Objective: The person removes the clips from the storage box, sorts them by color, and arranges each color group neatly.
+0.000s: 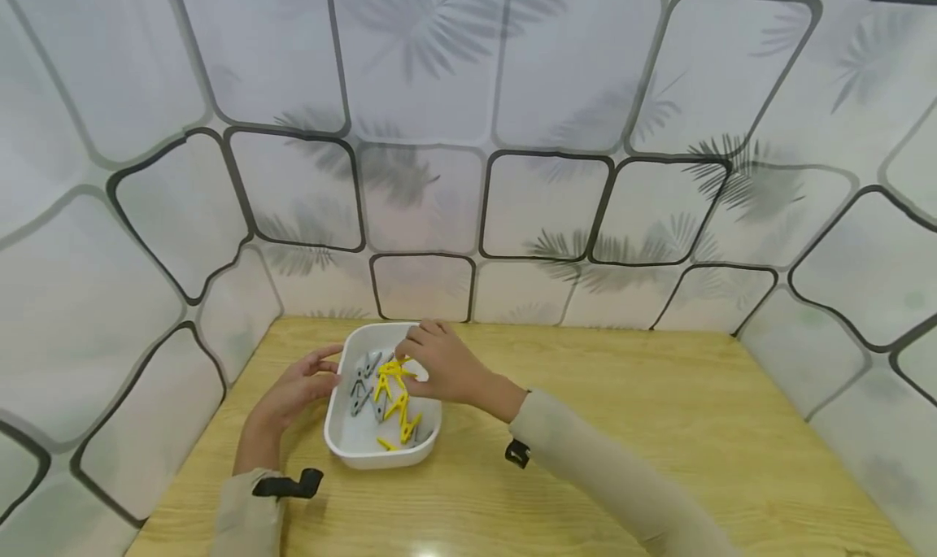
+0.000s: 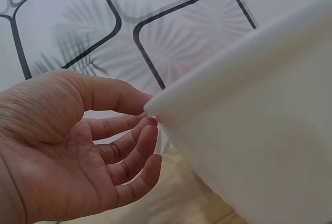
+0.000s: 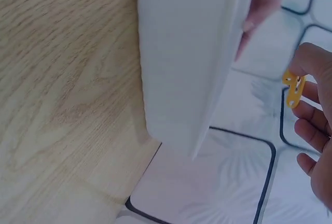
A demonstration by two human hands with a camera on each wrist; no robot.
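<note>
A white plastic tub [image 1: 382, 461] stands on the table with yellow clothespins [image 1: 409, 430] and grey clothespins [image 1: 359, 404] lying loose inside. My left hand [image 1: 293, 388] is at the tub's left side. In the left wrist view, its thumb tip meets the rim, and the other fingers are loosely bent beside the wall. Over the tub's right side, my right hand [image 1: 448, 366] reaches in from the right. It pinches a yellow clothespin [image 3: 294, 88] between thumb and fingers, level with the rim's height or above in the right wrist view.
The wooden table [image 1: 586, 435] extends to the right of the tub and in front of it. A patterned cloth wall [image 1: 545, 207] with dark outlines and leaf prints rises behind the table and along both sides. Black straps [image 1: 289, 485] sit on the wrists.
</note>
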